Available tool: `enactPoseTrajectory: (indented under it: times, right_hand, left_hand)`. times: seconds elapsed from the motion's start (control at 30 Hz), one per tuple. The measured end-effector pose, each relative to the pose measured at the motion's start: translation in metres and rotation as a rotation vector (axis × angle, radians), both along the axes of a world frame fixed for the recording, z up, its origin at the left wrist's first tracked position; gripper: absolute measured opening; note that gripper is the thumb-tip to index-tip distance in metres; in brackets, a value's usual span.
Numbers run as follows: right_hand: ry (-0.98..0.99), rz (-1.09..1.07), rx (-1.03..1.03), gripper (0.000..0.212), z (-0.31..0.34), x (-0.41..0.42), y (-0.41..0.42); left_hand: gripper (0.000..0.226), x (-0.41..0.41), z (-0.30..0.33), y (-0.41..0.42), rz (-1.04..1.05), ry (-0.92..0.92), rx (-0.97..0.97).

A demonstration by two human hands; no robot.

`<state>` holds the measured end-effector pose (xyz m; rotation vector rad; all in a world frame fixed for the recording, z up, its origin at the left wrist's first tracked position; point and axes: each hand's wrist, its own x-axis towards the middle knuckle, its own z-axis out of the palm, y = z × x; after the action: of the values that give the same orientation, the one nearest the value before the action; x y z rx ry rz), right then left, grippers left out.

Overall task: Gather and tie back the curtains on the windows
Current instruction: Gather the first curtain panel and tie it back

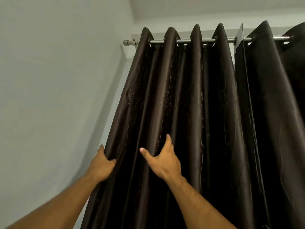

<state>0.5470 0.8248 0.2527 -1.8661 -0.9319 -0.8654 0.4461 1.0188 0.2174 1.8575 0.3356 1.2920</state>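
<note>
A dark brown eyelet curtain (pixel 173 96) hangs in deep vertical folds from a metal curtain rod (pixel 196 41), seen from below through a head-worn camera tilted upward. The curtain fills the middle and right of the view and hangs closed, not yet gathered or tied. Its glossy fabric carries a faint pattern of thin wavy lines.

Two bare forearms reach up from the bottom edge. The left hand (pixel 103 164) grips the curtain's outer left edge: its fingers wrap behind the fabric while the thumb presses on the front, pinching the edge fold. The right hand (pixel 162 160) lies on the front of the curtain a couple of folds to the right, spread wide, with the thumb stretched out to the left and the index finger pointing up along a fold. Its other fingers are sunk into the pleat, and whether they hold any fabric cannot be told.

A second dark curtain panel (pixel 267 96) hangs from the same rod to the right, its edge just beside the first.

A pale grey wall (pixel 57 80) fills the left side, meeting a white ceiling (pixel 214 9) above the rod.
</note>
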Motion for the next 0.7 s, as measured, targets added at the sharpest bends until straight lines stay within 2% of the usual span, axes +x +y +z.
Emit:
enactPoseTrajectory:
  times: [0.03,0.07,0.3,0.4,0.57,0.7]
  right_hand:
    - [0.015,0.008,-0.025,0.119,-0.003,0.001,0.005]
    - [0.031,0.024,-0.046,0.114,-0.006,0.001,0.010]
    - [0.017,0.132,-0.194,0.105,0.007,-0.031,0.048]
    - [-0.013,0.172,-0.203,0.099,0.017,-0.052,0.070]
    - [-0.031,0.210,-0.236,0.097,0.037,-0.079,0.108]
    - [-0.033,0.212,-0.282,0.094,0.054,-0.085,0.120]
  left_hand:
    - [0.049,-0.002,-0.004,0.001,-0.023,0.004,0.019]
    - [0.049,-0.004,-0.008,-0.001,-0.032,0.004,0.044]
    - [0.075,-0.042,0.000,-0.021,-0.132,-0.113,0.202]
    - [0.073,-0.056,0.005,-0.016,-0.146,-0.131,0.135]
    - [0.053,-0.068,0.012,-0.008,-0.228,-0.206,0.110]
    - [0.063,-0.062,0.021,0.007,-0.382,-0.196,0.055]
